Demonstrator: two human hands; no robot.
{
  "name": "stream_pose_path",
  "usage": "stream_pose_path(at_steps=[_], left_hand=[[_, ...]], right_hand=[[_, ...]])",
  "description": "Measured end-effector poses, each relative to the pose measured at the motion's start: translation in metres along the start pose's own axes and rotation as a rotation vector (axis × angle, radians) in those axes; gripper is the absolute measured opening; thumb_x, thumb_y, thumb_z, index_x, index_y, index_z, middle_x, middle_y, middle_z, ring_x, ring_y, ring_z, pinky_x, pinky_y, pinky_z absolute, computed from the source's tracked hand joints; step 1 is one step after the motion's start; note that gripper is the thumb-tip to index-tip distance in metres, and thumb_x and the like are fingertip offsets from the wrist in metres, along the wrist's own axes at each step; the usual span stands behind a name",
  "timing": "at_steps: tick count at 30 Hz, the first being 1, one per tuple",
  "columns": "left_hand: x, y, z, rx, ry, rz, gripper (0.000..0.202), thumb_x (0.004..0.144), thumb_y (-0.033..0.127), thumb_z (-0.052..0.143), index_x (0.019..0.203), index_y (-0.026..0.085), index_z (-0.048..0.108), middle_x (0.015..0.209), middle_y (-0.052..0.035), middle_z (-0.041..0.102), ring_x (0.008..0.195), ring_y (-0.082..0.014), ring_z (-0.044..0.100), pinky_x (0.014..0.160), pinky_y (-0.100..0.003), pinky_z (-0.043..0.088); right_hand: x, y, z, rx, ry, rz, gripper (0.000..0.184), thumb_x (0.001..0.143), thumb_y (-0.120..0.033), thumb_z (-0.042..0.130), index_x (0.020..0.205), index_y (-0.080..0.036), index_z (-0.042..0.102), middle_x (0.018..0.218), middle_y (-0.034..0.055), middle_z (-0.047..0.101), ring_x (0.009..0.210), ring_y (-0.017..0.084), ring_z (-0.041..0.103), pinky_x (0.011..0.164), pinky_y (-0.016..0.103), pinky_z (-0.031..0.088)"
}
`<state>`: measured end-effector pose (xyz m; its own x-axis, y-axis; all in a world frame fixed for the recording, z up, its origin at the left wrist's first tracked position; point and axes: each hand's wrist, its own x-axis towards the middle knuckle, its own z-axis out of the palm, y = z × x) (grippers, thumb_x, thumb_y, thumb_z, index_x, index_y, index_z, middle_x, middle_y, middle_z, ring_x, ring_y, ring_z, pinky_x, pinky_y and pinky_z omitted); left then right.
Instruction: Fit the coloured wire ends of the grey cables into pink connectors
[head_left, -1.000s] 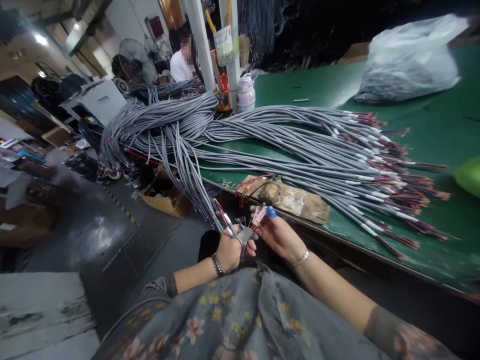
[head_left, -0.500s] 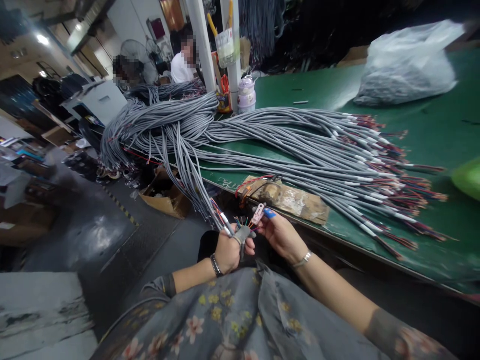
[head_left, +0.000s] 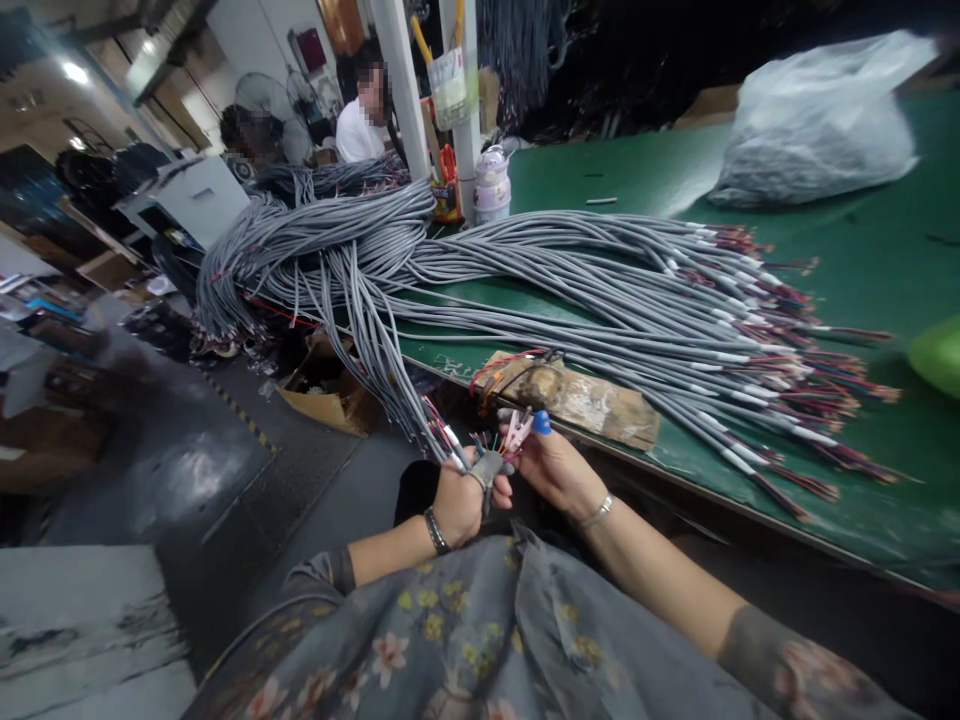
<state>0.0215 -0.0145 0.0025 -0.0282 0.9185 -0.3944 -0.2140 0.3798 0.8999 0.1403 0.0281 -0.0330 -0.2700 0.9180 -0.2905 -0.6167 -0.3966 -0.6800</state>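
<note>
My left hand (head_left: 459, 503), low in the middle, is closed around the end of a grey cable; a grey covering wraps one of its fingers. Thin coloured wires (head_left: 491, 441) fan out of that grip. My right hand (head_left: 561, 472) pinches a small pale pink clip-like piece (head_left: 517, 432) right at these wires, with a blue cover (head_left: 541, 423) on one digit. Whether the piece touches the wires I cannot tell. Beside my left hand hang more grey cables (head_left: 379, 375), their ends showing white sleeves and coloured wires.
A large bundle of grey cables (head_left: 525, 250) lies across the green table (head_left: 637, 175). Near its edge sits a taped cardboard piece (head_left: 600, 402). Behind are a plastic bag (head_left: 817, 130), a lilac bottle (head_left: 492, 185) and a post (head_left: 401, 90). A person (head_left: 361, 125) sits farther back.
The pink piece has turned in my right fingers and now shows two spread arms. My right hand has shifted slightly left; my left hand keeps its grip.
</note>
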Motion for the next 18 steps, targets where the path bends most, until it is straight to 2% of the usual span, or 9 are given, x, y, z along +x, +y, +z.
stream_pose_path(at_steps=[5, 11, 14, 18], left_hand=[[0.0, -0.001, 0.0, 0.014, -0.012, -0.002, 0.044, 0.056, 0.056, 0.071, 0.059, 0.016, 0.053, 0.042, 0.002, 0.052, 0.032, -0.0067, 0.043, 0.036, -0.019, 0.033], [-0.002, 0.0, -0.002, 0.02, -0.016, 0.015, 0.046, 0.056, 0.057, 0.071, 0.057, 0.016, 0.052, 0.041, 0.0018, 0.052, 0.031, -0.0067, 0.043, 0.034, -0.019, 0.033], [-0.003, -0.002, -0.006, 0.026, -0.014, 0.031, 0.047, 0.057, 0.059, 0.07, 0.06, 0.016, 0.053, 0.042, 0.0012, 0.053, 0.032, -0.0075, 0.045, 0.034, -0.02, 0.035], [-0.004, -0.009, -0.013, 0.056, -0.012, 0.043, 0.049, 0.058, 0.062, 0.069, 0.061, 0.015, 0.053, 0.044, 0.0001, 0.056, 0.033, -0.0087, 0.049, 0.035, -0.02, 0.038]], right_hand=[[0.003, 0.003, 0.001, 0.046, 0.062, -0.083, 0.03, 0.065, -0.053, 0.076, 0.071, -0.024, 0.069, 0.067, -0.0008, 0.065, 0.058, 0.014, 0.055, 0.06, 0.029, 0.05], [0.0, 0.006, 0.003, 0.046, 0.02, -0.109, 0.032, 0.068, -0.057, 0.071, 0.073, -0.026, 0.068, 0.069, 0.0007, 0.065, 0.063, 0.016, 0.057, 0.057, 0.029, 0.05], [-0.005, 0.004, 0.001, 0.072, -0.026, -0.063, 0.042, 0.066, -0.066, 0.067, 0.072, -0.025, 0.068, 0.07, 0.0009, 0.065, 0.061, 0.014, 0.056, 0.054, 0.027, 0.048], [-0.015, -0.005, -0.007, -0.022, -0.121, 0.126, 0.051, 0.062, -0.069, 0.067, 0.077, -0.02, 0.07, 0.072, 0.003, 0.065, 0.06, 0.012, 0.056, 0.055, 0.024, 0.047]])
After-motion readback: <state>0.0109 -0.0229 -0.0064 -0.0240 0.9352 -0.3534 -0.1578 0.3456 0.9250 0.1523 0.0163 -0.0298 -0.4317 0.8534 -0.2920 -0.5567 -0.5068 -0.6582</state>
